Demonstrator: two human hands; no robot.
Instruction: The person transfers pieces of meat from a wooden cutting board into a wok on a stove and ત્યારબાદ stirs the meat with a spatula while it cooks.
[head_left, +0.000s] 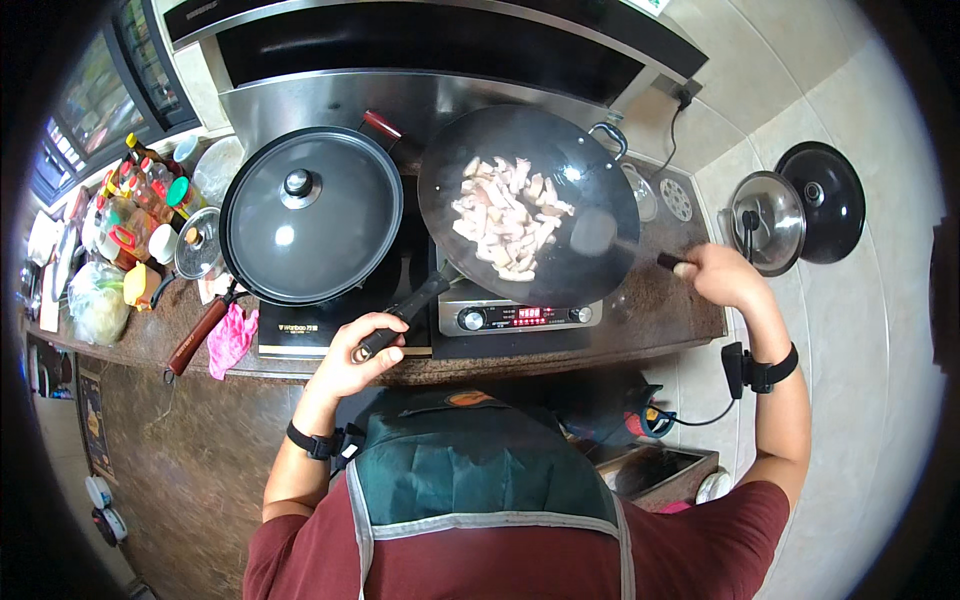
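My left hand (365, 355) grips the black handle of a dark wok (600, 187), which sits over an induction cooker (520, 315) with lit red digits. Pale strips of meat (511, 217) lie in a heap on the wok's left and middle. Closed around the black handle of a spatula (592, 232) is my right hand (724, 277), to the right of the wok's rim. The spatula's blurred blade is inside the wok, to the right of the meat. Left of the wok stands a pan with a dark lid (322, 240) and a reddish-brown handle.
A pink cloth (232, 340) hangs at the counter's front edge (480, 369). Bottles, a small glass lid (201, 244) and a plastic bag of vegetables (99, 304) crowd the left end. Pot lids (821, 202) hang on the right wall. A range hood (435, 45) is above.
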